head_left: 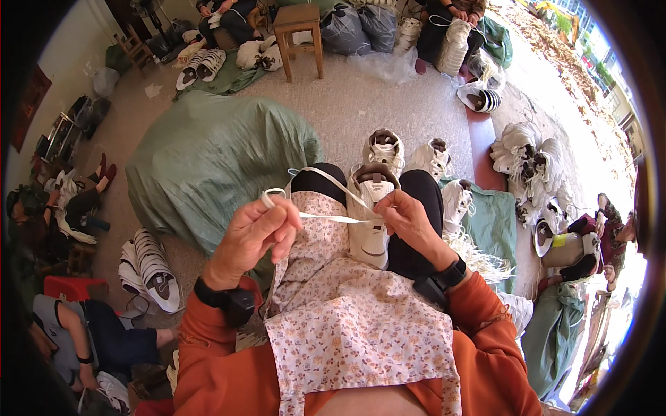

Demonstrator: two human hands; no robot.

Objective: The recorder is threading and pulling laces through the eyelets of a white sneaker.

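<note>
A white sneaker [371,222] rests between my knees, toe toward me, on a floral apron [347,312]. My left hand [255,232] pinches a flat white shoelace [326,218] and holds it taut out to the left. The lace runs across to the shoe's eyelets, where my right hand [409,218] grips it against the sneaker's upper. A loop of the lace arcs above my left knee. Both wrists carry black bands over orange sleeves.
Two more white sneakers [385,149] stand just beyond my knees. A large green sack [208,159] bulges at left, a wooden stool [298,31] stands at the back. Piles of white shoes [527,149] lie at right; other people sit around the edges.
</note>
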